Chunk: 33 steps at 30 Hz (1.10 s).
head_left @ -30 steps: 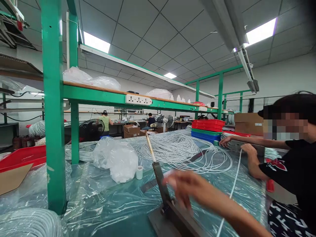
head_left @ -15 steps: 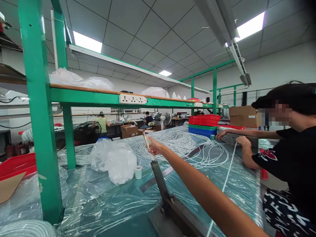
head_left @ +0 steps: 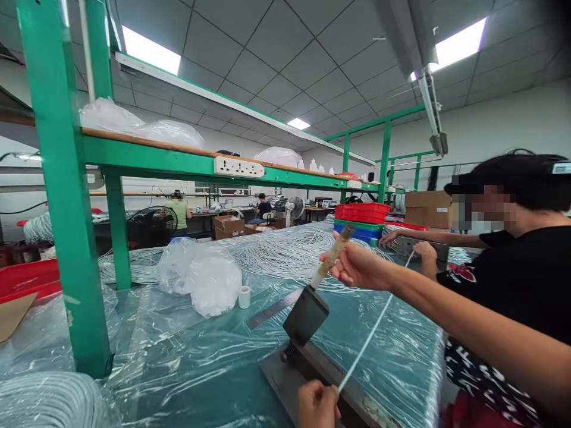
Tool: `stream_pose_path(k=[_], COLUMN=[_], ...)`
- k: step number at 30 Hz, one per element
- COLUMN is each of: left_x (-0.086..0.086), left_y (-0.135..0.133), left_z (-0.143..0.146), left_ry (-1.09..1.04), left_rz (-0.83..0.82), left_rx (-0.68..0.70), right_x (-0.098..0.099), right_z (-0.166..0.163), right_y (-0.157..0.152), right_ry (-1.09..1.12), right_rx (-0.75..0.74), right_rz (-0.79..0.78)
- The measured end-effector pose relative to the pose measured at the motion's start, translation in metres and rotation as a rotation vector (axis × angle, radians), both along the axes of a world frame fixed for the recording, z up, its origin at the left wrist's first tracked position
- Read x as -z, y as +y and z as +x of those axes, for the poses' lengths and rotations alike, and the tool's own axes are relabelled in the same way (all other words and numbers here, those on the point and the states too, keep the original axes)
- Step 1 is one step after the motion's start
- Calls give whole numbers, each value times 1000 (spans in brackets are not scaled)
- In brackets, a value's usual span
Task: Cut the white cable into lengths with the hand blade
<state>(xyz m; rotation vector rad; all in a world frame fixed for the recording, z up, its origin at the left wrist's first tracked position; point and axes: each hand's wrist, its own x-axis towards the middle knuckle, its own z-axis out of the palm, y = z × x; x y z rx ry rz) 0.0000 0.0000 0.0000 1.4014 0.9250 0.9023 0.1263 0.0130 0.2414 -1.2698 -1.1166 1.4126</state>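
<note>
My right hand (head_left: 359,267) grips the wooden handle (head_left: 332,257) of a lever cutter (head_left: 306,315) whose metal base (head_left: 312,380) lies on the table in front of me. The lever is tilted to the right, partly lowered. At the bottom edge my left hand (head_left: 316,405) pinches a white cable (head_left: 370,336) that runs taut across the cutter base toward a co-worker on the right. That person's hands (head_left: 417,246) hold the cable's far end at a grey metal block.
The table is covered in clear plastic sheet (head_left: 178,351). A green post (head_left: 62,196) stands at the left. A crumpled plastic bag (head_left: 200,279), a small tape roll (head_left: 244,296), piles of white cable (head_left: 285,252) and stacked red, green and blue trays (head_left: 362,221) lie beyond.
My right hand reached the lever's handle, took hold of it and swung it down to the right. My left hand has come into view holding the cable.
</note>
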Motion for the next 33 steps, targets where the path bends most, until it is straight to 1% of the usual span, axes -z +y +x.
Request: stream_pose_path(k=[2,4,6,8,10,13,15,18,20,22,24,25,29,31,33], left_x=[0,1,0,-6,-19,-42,-52,-56,-53,-49,-46,-45,-33,-26,-20], left_y=[0,-1,-2,-7,-14,-27,-34,-38,-36,-33,-28,-26,-13,-9,-8], left_z=[-2,-5,-9,-13,-18,-23,-22,-18,-16,-18,-21,-23,-23,-19,-14], left_ry=[17,79,194,370,583,866,984,1060,1069,1048,959,880,451,345,309], left_rz=[27,71,134,222,328,454,492,552,607,597,503,441,198,121,94], left_rx=[-12,-5,12,12,-13,-8,16,32,25,28,47,54,16,10,19], right_x=[8,18,28,37,44,46,44,42,41,40,38,37,34,34,35], right_z=[8,15,23,30,35,38,37,38,39,38,37,35,31,32,33], right_y=[-28,-53,-74,-90,-101,-109,-111,-111,-111,-110,-110,-110,-111,-110,-110], right_ry=[42,49,21,-49,-98,-95,-105,-143,-156,-165,-186,-201,-241,-250,-264], right_rx=[1,8,11,-7,-57,-115,-106,-79,-75,-78,-74,-64,-31,-30,-24], right_rz=[-17,-49,-85,-125,-157,-185,-193,-219,-232,-244,-255,-257,-266,-276,-278])
